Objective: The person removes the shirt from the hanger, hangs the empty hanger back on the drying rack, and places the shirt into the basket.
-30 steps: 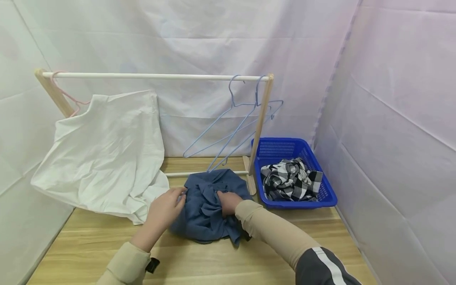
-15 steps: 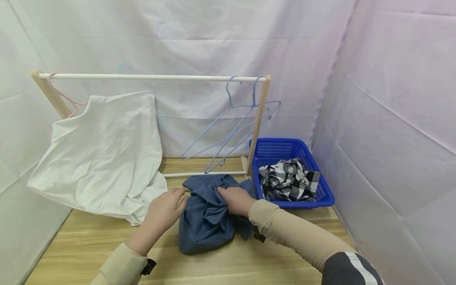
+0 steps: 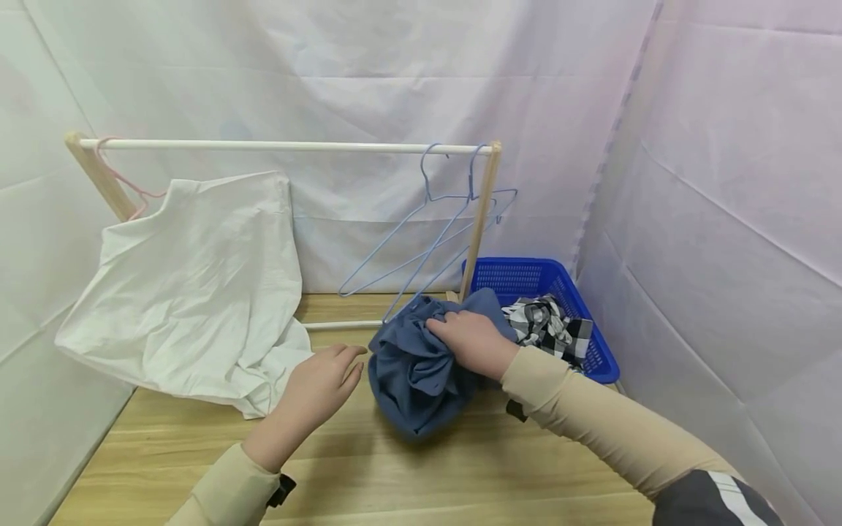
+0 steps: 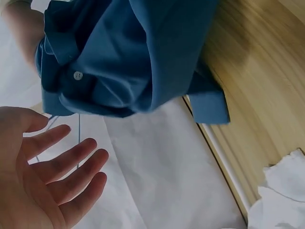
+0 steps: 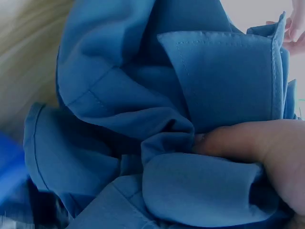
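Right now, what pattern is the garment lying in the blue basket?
The garment in the basket is a black-and-white check; the head view shows it best.

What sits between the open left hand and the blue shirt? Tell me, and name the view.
Nothing: in the head view only bare wooden tabletop separates the left hand from the blue shirt, which the right hand grips.

blue shirt point(image 3: 414, 372) lifted, moved right | left hand point(image 3: 320, 387) released it
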